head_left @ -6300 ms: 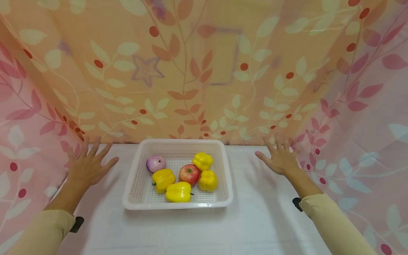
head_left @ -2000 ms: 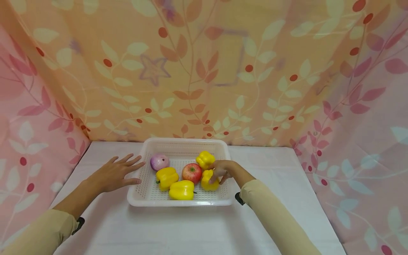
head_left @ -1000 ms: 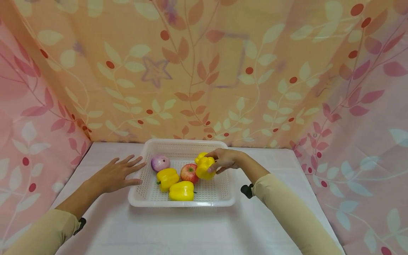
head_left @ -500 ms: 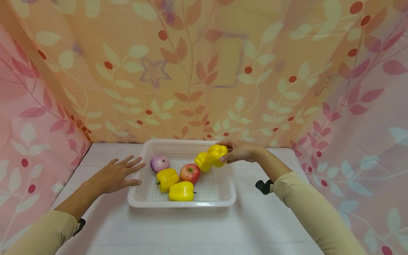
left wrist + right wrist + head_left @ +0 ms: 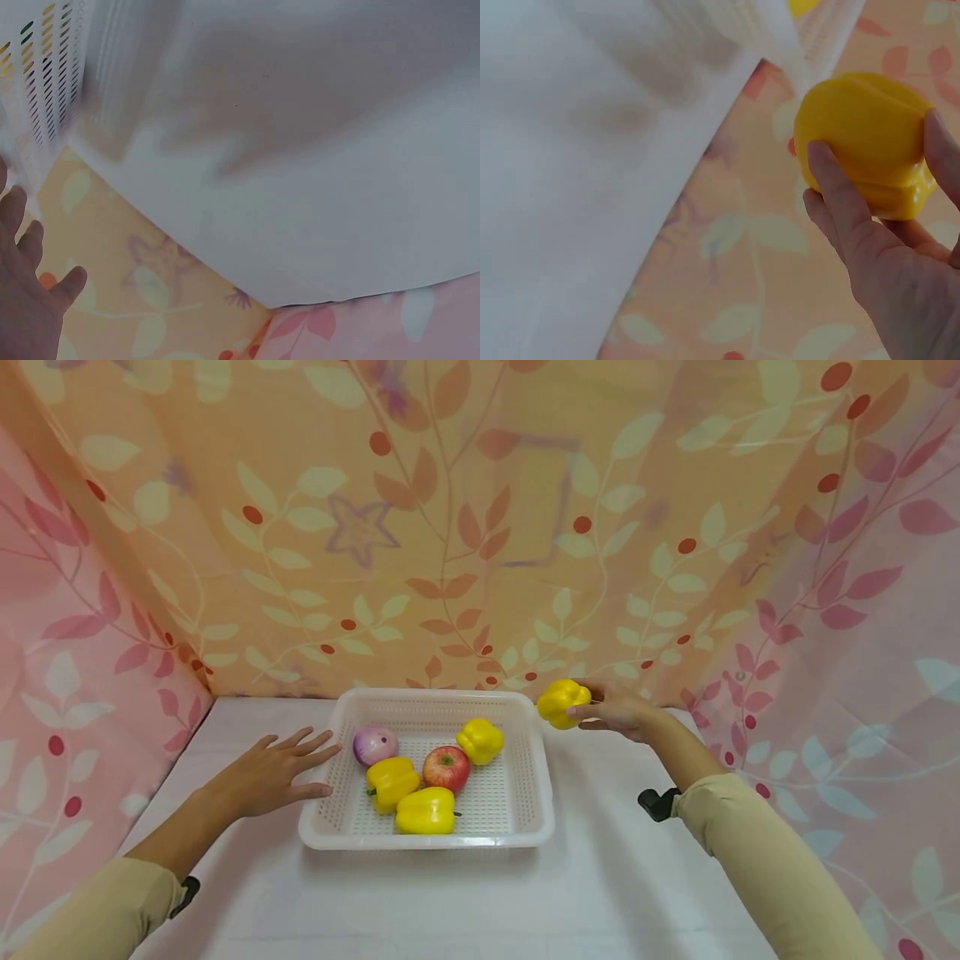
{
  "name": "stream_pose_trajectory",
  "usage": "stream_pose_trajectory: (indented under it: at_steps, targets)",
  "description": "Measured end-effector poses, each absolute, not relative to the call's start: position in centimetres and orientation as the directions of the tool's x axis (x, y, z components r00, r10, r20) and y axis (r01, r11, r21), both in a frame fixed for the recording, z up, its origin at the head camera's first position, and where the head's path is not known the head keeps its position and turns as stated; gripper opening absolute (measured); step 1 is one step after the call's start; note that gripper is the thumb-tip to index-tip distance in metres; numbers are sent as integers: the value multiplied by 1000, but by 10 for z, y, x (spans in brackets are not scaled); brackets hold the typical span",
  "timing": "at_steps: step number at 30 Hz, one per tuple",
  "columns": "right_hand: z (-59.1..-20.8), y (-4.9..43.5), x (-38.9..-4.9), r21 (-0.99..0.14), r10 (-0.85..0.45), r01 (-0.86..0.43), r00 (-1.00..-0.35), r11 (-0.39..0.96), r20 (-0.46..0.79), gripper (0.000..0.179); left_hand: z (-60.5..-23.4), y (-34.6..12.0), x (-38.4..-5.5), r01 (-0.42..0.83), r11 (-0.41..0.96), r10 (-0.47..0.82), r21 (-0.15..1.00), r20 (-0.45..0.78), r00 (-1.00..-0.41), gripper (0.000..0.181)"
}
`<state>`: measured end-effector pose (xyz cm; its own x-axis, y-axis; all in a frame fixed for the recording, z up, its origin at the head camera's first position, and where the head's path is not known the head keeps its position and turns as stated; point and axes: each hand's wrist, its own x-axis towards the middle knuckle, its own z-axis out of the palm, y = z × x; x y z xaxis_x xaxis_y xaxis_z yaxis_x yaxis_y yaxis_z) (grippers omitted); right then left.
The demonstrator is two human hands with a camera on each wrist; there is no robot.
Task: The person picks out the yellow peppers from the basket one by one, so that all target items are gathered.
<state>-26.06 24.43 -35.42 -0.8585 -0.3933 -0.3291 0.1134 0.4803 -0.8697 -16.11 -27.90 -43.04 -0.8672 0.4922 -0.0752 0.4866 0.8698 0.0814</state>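
Note:
My right hand [image 5: 618, 710] grips a yellow bell pepper [image 5: 564, 703] in the air just past the basket's right rim. Fingers and thumb wrap its sides in the right wrist view, where the same pepper [image 5: 866, 142] fills the grasp. My left hand [image 5: 270, 774] is spread, its fingertips at the left rim of the white basket [image 5: 420, 841]; whether they touch it I cannot tell. Inside the basket lie a purple onion [image 5: 376, 746], a red apple [image 5: 446, 769], and yellow peppers at the back right [image 5: 480, 741], the left [image 5: 393, 783] and the front [image 5: 426, 811].
A white-covered table [image 5: 450, 902] carries the basket. Patterned orange cloth [image 5: 465, 527] hangs behind it, with pink cloth [image 5: 67, 693] at the left and more pink cloth [image 5: 862, 693] at the right. Bare tabletop shows on both sides of the basket and in front.
My right hand has lifted a yellow pepper from the basket's right side and carried it up and right, past the rim. Since two seconds ago the left hand has stayed at the left rim.

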Motion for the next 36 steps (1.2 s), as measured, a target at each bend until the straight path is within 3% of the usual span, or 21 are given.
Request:
stream_pose_trajectory:
  at_steps: [6, 11, 20, 36]
  targets:
    - [-365, 267, -260, -880, -297, 178, -896, 441, -330, 59, -430, -279, -161, 485, 870, 491, 85, -76, -868, 76]
    - [-382, 286, -257, -876, -214, 262, -904, 404, -369, 65, -431, -280, -161, 481, 873, 487, 86, -77, -870, 77]
    - [-415, 317, -252, -827, -57, 400, -888, 396, -457, 77, -430, -278, -160, 475, 875, 483, 96, -81, -872, 76]
    - [-452, 356, -243, -777, 69, 490, -859, 395, -507, 85, -430, -278, -162, 466, 880, 474, 98, -96, -875, 76]
